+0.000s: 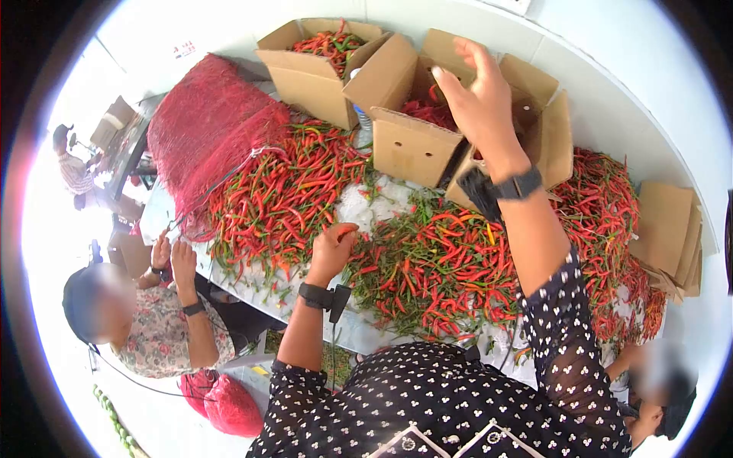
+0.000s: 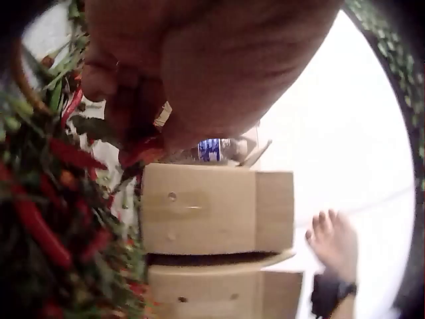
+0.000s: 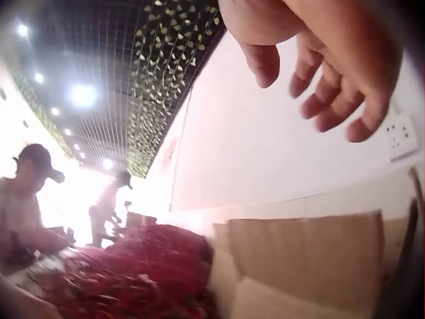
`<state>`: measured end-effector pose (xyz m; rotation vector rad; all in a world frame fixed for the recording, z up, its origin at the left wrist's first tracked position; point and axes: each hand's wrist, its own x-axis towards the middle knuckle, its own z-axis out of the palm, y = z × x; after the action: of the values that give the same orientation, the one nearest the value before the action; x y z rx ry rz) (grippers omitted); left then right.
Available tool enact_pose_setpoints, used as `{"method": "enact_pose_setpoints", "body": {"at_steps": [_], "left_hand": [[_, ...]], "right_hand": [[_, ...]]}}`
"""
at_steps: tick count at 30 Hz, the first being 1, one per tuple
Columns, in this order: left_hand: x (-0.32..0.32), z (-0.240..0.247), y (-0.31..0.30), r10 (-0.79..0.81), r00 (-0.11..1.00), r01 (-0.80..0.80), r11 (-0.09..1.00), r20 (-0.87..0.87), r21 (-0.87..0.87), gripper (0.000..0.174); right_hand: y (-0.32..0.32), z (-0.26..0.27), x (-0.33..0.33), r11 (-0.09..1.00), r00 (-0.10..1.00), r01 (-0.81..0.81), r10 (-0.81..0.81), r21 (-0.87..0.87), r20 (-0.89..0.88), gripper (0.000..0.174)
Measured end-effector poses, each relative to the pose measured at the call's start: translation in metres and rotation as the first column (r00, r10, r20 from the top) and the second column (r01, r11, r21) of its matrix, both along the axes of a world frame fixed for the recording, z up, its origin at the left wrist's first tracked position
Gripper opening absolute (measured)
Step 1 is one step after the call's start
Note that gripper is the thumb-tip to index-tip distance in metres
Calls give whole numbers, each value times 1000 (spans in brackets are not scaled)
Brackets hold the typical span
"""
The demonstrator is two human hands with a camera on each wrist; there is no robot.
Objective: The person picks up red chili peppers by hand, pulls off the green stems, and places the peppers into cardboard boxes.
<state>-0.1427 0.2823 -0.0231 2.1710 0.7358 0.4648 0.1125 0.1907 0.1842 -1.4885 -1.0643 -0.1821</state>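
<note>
My left hand is over the chili pile with curled fingers, gripping a red chili pepper. In the left wrist view the chili pepper shows beneath the fingertips. Raised above an open cardboard box, my right hand has its fingers loosely bent and apart, holding nothing. Red chilies or red mesh show inside that box. The right wrist view has the hand against the white wall, over cardboard flaps.
Another box filled with chilies stands at the back, a bottle beside it. A red mesh sack spills chilies at left. Flattened cardboard leans at right. One person works at left, another at lower right.
</note>
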Motion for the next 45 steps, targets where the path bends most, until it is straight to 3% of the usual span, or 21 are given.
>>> {"method": "enact_pose_setpoints", "body": {"at_steps": [1, 2, 3, 5, 6, 9, 11, 13, 14, 16, 21, 24, 26, 30, 33, 35, 37, 39, 41, 43, 45], "left_hand": [[-5, 5, -2, 48, 996, -29, 967, 69, -255, 17], [-9, -5, -1, 53, 979, 62, 841, 195, -538, 23], [-12, -2, -6, 55, 979, 60, 841, 194, -538, 23], [-16, 14, -28, 182, 933, 209, 429, 311, -879, 28], [-15, 20, -37, 168, 941, 209, 390, 292, -897, 35], [-14, 15, -57, 37, 951, 271, 386, 308, -882, 35], [-8, 26, -72, -89, 957, 288, 438, 277, -852, 38], [-7, 22, -91, -106, 941, 304, 685, 322, -663, 34], [-10, 22, -92, -133, 958, 272, 697, 253, -664, 39], [-13, 29, -92, -144, 967, 252, 681, 212, -688, 35], [-20, 23, -93, -44, 985, 165, 539, 168, -826, 21], [-23, 29, -93, -136, 985, 167, 568, 108, -806, 17], [-22, 36, -97, -209, 977, 174, 657, 45, -734, 15], [-19, 36, -98, -198, 980, 148, 685, 14, -713, 19], [-17, 28, -98, -212, 976, 191, 702, 55, -686, 17], [-15, 31, -101, -211, 959, 284, 718, 189, -636, 14], [-15, 30, -103, -191, 952, 302, 719, 241, -626, 13], [-15, 31, -106, -174, 940, 325, 718, 294, -615, 13], [-18, 36, -107, -109, 928, 338, 648, 355, -683, 12], [-21, 29, -97, -128, 951, 287, 699, 280, -655, 10], [-22, 14, -89, 73, 979, 77, 731, 190, -678, 16]], "right_hand": [[-4, -5, -11, 998, 982, 65, -66, 15, 178, 29], [-16, -12, -28, 989, 990, -125, 119, -75, -79, 25], [-31, -21, -48, 941, 903, -321, 268, -111, -336, 21], [-53, -64, -76, 832, 705, -522, 297, -187, -644, 18], [-64, -86, -89, 788, 674, -568, 281, -237, -684, 18], [-92, -153, -118, 672, 595, -666, 216, -324, -774, 18], [-104, -156, -132, 655, 554, -671, 132, -347, -822, 19], [-112, -168, -139, 692, 600, -624, 125, -363, -790, 19], [-115, -177, -138, 698, 574, -632, 128, -337, -809, 19], [-121, -180, -137, 731, 465, -645, 145, -222, -873, 17], [-127, -182, -137, 813, 401, -562, 109, -150, -910, 15], [-126, -173, -139, 804, 533, -549, 124, -230, -837, 14], [-126, -166, -141, 781, 708, -491, 99, -387, -699, 13], [-129, -162, -145, 806, 789, -452, 162, -381, -593, 11], [-132, -167, -143, 851, 704, -456, 167, -260, -690, 10], [-134, -169, -138, 856, 416, -515, 198, -50, -888, 8], [-136, -173, -135, 856, 316, -515, 240, 46, -918, 8], [-138, -175, -129, 883, 103, -414, 286, 220, -953, 8], [-143, -175, -118, 908, 85, -348, 278, 233, -957, 9], [-150, -170, -109, 849, 35, -374, 414, 373, -909, 9], [-155, -162, -105, 834, 34, -382, 443, 398, -896, 11]]}}
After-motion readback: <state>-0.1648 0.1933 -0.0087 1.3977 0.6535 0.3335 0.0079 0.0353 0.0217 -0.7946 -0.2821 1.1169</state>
